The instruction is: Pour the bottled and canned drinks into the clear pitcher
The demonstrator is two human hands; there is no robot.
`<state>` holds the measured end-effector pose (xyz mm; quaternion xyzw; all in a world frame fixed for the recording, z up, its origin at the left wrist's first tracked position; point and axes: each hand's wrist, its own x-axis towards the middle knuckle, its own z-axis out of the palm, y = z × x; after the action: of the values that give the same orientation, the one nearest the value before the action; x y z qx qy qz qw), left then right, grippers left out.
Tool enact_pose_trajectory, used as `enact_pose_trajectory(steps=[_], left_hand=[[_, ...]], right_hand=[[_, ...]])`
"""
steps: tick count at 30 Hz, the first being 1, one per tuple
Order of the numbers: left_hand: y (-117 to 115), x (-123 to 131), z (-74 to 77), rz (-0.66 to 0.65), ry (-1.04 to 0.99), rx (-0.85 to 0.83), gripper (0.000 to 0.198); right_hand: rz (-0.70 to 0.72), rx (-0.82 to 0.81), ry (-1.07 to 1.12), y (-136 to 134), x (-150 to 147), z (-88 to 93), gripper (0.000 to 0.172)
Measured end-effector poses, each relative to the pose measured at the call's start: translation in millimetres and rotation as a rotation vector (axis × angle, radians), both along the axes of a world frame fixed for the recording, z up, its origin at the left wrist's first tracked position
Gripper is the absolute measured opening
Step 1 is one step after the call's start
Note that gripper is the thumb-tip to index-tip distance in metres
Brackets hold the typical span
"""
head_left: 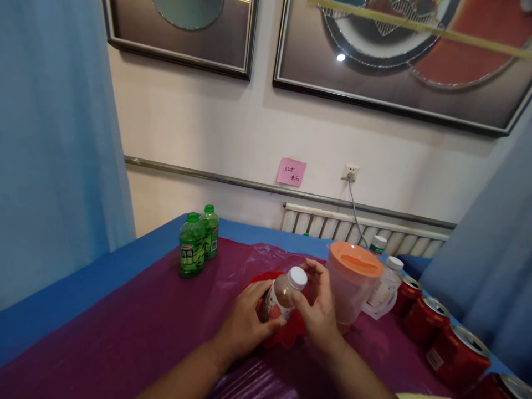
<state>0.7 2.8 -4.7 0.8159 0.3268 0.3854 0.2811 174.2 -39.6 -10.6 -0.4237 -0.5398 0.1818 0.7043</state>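
My left hand point(249, 318) is wrapped around a clear plastic bottle point(275, 299) with a white cap and a printed label. The bottle leans to the right. My right hand point(320, 307) is beside its cap and neck, with the fingers curved but apart; the thumb is close to the bottle's shoulder, and I cannot tell whether it touches. Under the bottle lies a red dish point(286, 335) with a wavy rim, partly covered by both hands. Just right of my right hand stands a clear pitcher point(344, 288) with an orange lid.
Two green bottles point(192, 249) stand at the back left. White-capped bottles point(393, 271) and several red cans point(457, 354) line the right side. Purple plastic sheeting point(158, 321) covers the blue table point(162, 235). Behind are a radiator point(316, 221) and a plugged-in cord point(354, 205).
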Motion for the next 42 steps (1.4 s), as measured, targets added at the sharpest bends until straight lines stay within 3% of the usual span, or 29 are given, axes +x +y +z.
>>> enact_pose_trajectory(steps=[4,13,15,21,26,30,33,37,42], left_hand=[[1,1,-1.4,0.029,0.002,0.003,0.059],[1,0,0.1,0.018,0.005,0.032,0.054],[2,0,-1.2,0.017,0.002,0.047,0.052],[11,-3,-9.4,0.083,-0.084,0.136,0.058],[17,-7,-11.6,0.106,-0.159,0.091,0.065],[11,-6,-8.4,0.024,-0.199,0.036,0.067],[8,-6,-7.6,-0.06,-0.179,0.018,0.068],[13,-7,-12.4,-0.188,-0.174,-0.03,0.073],[21,-6,-18.6,-0.07,-0.206,0.076,0.053]], right_hand=[[0.093,0.023,-0.056,-6,0,4.4,0.041],[-0.028,0.082,-0.031,7,0,-3.3,0.02],[-0.05,0.049,-0.032,6,-1,-2.1,0.026],[0.03,-0.101,-0.048,2,-11,7.1,0.069],[0.171,-0.181,-0.192,3,-12,27.5,0.066],[0.137,-0.236,-0.379,0,-3,51.9,0.064],[0.073,-0.24,-0.455,-12,1,62.5,0.052],[0.039,-0.225,-0.272,-46,10,55.9,0.048],[-0.166,-0.255,-0.071,-104,60,34.9,0.06]])
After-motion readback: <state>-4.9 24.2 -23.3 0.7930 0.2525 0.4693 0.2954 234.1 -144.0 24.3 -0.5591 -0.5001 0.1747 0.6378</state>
